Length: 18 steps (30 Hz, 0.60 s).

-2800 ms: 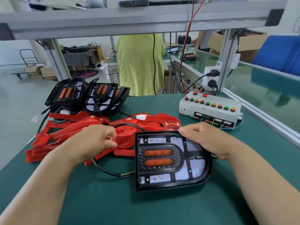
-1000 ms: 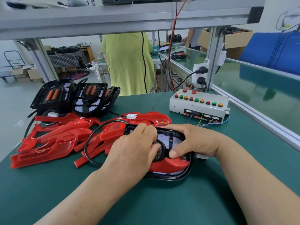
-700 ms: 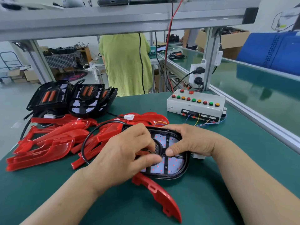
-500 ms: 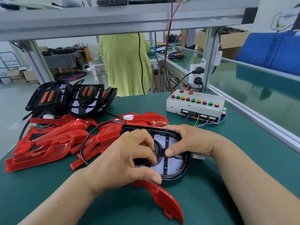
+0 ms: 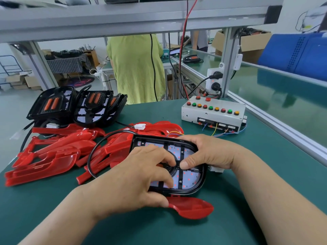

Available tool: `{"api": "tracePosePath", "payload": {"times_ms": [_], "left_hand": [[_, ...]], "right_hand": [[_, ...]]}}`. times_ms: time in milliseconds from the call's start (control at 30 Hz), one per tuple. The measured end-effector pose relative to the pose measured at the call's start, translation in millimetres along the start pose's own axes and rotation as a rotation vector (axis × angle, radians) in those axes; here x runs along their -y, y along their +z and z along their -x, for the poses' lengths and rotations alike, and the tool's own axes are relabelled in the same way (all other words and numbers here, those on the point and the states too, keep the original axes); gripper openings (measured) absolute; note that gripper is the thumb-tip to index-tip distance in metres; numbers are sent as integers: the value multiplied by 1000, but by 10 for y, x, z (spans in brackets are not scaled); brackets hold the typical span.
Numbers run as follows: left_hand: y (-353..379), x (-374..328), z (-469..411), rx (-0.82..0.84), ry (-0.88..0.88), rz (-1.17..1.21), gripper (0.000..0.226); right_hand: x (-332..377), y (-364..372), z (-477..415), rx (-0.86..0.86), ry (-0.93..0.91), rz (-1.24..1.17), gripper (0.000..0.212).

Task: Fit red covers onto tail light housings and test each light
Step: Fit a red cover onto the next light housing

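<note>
Fitting step: left hand (image 5: 138, 177) grip is pinching the red cover (image 5: 192, 207) at six o'clock of the tail light housing (image 5: 192, 180), right hand (image 5: 212, 152) grip clasping its rim; aligning seems next.

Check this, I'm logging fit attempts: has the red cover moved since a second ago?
Yes. The red cover has come off the housing and now lies on the mat at its near side, farther from the button box.

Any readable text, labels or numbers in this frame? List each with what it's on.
None legible.
button box: pale strips by the wire terminals, too small to read.
red cover in the pile: moulded mark, blurred.
</note>
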State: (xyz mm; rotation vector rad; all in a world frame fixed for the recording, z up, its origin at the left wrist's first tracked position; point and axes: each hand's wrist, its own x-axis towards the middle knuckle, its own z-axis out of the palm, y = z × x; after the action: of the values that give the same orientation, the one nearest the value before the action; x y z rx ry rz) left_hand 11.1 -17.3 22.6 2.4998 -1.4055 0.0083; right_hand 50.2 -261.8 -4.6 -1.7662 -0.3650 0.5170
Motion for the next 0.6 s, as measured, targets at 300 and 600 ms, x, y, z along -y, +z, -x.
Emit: {"api": "tracePosePath", "payload": {"times_ms": [300,600], "left_hand": [[89,-132,-71,24,69,-233,44],[220,-192,-120,-92,115,-105,13]], "right_hand": [[4,-37,12,-50,10,116,75],[46,-266,173,-32,78,205,40]]}}
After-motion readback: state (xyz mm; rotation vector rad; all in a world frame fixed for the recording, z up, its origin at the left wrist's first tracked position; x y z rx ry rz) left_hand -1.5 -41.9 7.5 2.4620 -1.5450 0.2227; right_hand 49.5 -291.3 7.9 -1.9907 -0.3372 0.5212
